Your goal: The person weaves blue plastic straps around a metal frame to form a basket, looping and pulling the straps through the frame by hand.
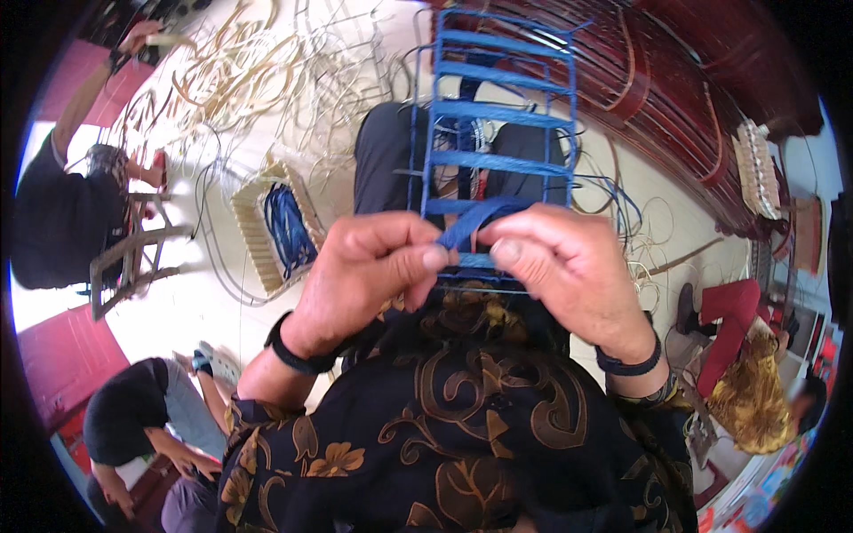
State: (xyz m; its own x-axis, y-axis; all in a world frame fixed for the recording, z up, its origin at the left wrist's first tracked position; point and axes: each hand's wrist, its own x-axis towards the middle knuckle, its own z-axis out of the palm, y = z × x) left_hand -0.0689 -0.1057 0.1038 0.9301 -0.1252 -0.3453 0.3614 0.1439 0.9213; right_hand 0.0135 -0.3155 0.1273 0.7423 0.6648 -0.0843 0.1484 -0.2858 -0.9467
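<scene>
Across the pale floor point(227, 315), we see a wide tangle of cream strips point(231, 75) at far left. Before us, a blue ladder-like frame point(502, 115) stretches away over our dark trouser legs point(380, 164), its flat crosspieces running left to right. Left of it sits a cream basket point(251, 226) holding a bundle of blue strips point(289, 231). Our left hand point(369, 266) and right hand point(569, 271) each pinch a folded blue strip point(471, 220) at the frame's near end; whether it loops under a crosspiece, we can't quite tell.
</scene>
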